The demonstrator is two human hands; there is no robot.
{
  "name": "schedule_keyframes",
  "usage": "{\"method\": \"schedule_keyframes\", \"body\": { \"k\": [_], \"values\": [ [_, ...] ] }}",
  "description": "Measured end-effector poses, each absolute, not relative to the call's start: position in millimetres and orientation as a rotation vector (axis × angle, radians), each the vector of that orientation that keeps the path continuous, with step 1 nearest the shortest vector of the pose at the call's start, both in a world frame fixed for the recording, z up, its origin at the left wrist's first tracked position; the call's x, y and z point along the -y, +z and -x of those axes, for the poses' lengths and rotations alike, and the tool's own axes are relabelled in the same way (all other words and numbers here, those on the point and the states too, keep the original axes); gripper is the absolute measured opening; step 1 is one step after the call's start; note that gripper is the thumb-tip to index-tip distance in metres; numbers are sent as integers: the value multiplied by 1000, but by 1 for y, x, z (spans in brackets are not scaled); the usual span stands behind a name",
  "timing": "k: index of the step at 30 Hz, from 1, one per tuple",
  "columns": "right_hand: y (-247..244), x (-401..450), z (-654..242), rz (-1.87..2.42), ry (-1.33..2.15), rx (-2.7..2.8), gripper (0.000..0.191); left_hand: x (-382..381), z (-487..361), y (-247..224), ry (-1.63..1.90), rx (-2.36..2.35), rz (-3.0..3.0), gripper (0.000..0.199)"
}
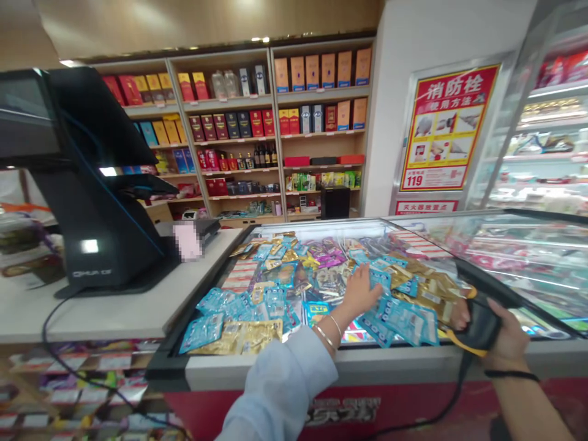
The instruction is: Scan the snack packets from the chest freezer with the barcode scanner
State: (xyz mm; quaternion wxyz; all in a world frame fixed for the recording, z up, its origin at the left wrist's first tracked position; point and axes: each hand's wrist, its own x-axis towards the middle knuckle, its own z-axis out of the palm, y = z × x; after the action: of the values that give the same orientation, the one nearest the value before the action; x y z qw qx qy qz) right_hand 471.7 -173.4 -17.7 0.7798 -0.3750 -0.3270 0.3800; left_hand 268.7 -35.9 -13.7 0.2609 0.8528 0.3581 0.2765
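Observation:
My left hand (362,291) reaches into an open chest freezer (275,367), with fingers spread and resting on a heap of foil snack packets. Blue packets (395,321) lie nearest under it, and gold packets (239,338) lie towards the front left. Bracelets circle my left wrist below a pale blue sleeve. My right hand (508,340) grips a black handheld barcode scanner (482,324) with yellow trim, its head over the gold packets at the freezer's right side. A black cord (459,386) hangs from the scanner down the freezer's red front.
A white checkout counter (105,312) to the left carries a black POS terminal (92,202), with a thin cable (59,349) hanging below its edge. A glass-fronted chilled case (542,141) stands right, and shelves of boxed liquor (229,135) stand behind the freezer.

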Motion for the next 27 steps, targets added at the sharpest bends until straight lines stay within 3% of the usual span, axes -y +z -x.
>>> {"method": "schedule_keyframes", "body": {
  "k": [9,15,21,27],
  "values": [
    [-14,172,-472,843,851,656,37,38,-266,-12,866,-1033,-2220,74],
    [19,171,-432,802,830,690,32,21,-239,47,1053,-1065,-1989,69],
    [53,165,-397,808,787,813,28,-18,-125,111,1446,-1038,-1991,61],
    [62,127,-326,638,887,1021,26,-55,0,81,1675,-1316,-1746,49]
  ]
}}
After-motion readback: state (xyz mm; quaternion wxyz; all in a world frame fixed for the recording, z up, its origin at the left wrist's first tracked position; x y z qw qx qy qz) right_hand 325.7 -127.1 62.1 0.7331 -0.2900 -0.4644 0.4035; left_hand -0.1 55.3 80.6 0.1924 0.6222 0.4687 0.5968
